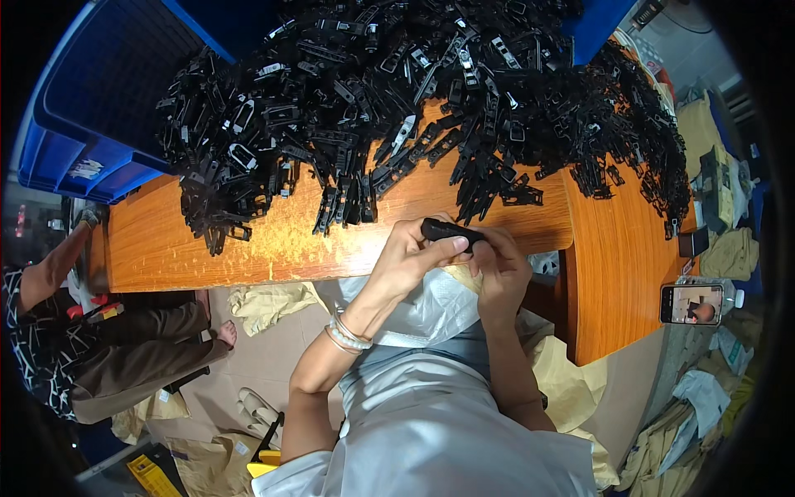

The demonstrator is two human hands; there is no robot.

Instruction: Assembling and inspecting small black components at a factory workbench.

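Both of my hands are closed on one long black plastic piece [451,232], held just off the front edge of the table and slightly tilted. My left hand [406,258] grips its left end, with the thumb lying along its near side. At the other end, the fingers of my right hand [503,269] pinch it. The underside of the piece is hidden by my fingers. Just beyond my hands, a large heap of small black plastic parts [339,99] covers the far part of the wooden table [315,253].
A second heap of smaller black parts [633,124] lies on the right table section. Blue crates [91,153] stand at the left. A phone [691,304] is at the right edge. Another person's leg [141,364] shows at the left. Brown bags [219,464] lie on the floor.
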